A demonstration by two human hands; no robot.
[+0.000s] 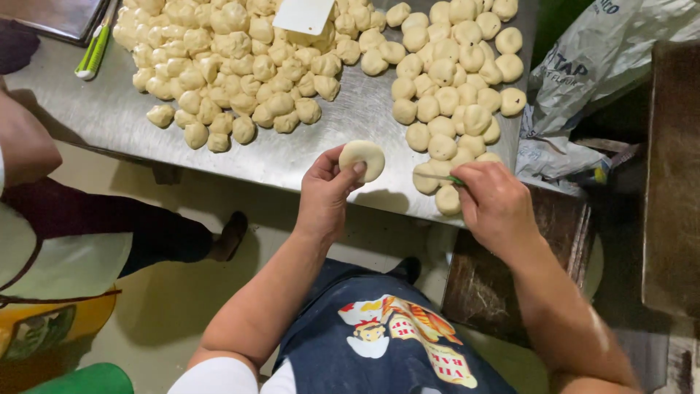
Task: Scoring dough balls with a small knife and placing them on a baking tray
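My left hand (324,191) holds a flattened round piece of pale dough (362,159) between thumb and fingers, just above the near edge of a steel table (292,153). My right hand (496,204) grips a thin green-handled tool (446,177) whose tip points left toward the dough disc. Directly under and beyond my right hand lies a heap of rounded dough balls (452,87). A larger heap of rougher dough pieces (240,66) covers the table's left and middle.
A white plastic scraper (304,14) rests on the left heap. A green-and-white tool (93,52) lies at the table's left edge. Another person (44,219) in an apron stands at left. Crumpled plastic sacks (583,80) sit at right, dark trays (671,182) beside them.
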